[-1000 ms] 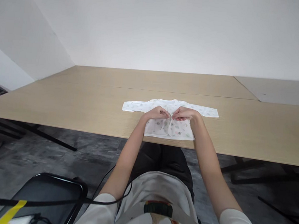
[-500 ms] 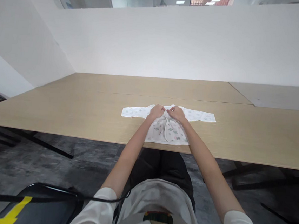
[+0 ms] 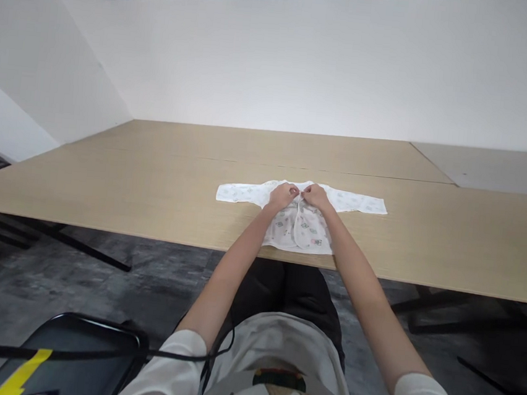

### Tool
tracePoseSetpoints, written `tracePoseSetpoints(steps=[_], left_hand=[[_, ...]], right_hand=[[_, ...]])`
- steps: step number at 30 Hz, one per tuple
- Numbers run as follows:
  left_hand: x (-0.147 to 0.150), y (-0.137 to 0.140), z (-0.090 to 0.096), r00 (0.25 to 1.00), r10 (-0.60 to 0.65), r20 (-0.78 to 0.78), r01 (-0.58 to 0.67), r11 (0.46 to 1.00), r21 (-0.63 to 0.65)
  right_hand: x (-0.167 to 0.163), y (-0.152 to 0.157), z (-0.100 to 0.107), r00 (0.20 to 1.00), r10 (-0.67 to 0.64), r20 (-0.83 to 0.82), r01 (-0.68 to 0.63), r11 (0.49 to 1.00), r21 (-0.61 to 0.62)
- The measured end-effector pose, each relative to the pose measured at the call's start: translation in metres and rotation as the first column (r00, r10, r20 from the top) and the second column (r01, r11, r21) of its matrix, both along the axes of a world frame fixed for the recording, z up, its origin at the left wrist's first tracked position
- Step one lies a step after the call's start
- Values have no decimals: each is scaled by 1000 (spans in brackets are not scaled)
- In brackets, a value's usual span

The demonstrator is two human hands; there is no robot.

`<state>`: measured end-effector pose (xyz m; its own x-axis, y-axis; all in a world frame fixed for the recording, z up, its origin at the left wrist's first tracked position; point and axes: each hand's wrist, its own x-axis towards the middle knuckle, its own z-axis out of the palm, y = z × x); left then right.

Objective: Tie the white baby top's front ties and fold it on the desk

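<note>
A small white baby shirt (image 3: 301,229) with a printed pattern lies flat near the table's front edge, sleeves stretched out to both sides and its front seam running down the middle. My left hand (image 3: 284,196) pinches the cloth just left of that seam, below the neckline. Close beside it, right of the seam, my right hand (image 3: 316,196) has its fingertips closed on the other front edge. The two sets of fingertips almost meet. Whatever small fastening may lie between them is too small to make out.
The light wooden table (image 3: 153,181) runs across the view up to a white wall (image 3: 276,68). A black chair (image 3: 75,359) with yellow tape stands at lower left, and a black cable (image 3: 104,353) crosses over it. Table legs (image 3: 85,250) show underneath.
Both hands have moved slightly right in the picture, staying at the shirt's upper front, and the fingertips have drawn closer together. The view has tilted down a little.
</note>
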<state>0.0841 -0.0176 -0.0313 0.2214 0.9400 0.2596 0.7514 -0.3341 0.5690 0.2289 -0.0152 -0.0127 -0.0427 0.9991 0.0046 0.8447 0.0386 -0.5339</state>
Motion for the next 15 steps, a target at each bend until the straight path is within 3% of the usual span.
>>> tracePoseSetpoints(steps=[5, 15], left_hand=[[-1, 2, -4, 997, -6, 77, 2, 998, 55], [-1, 7, -12, 962, -2, 273, 10, 1000, -29]], right_hand=[[5, -1, 2, 989, -26, -143, 22, 999, -29], [4, -9, 9, 974, 68, -215, -68, 998, 8]])
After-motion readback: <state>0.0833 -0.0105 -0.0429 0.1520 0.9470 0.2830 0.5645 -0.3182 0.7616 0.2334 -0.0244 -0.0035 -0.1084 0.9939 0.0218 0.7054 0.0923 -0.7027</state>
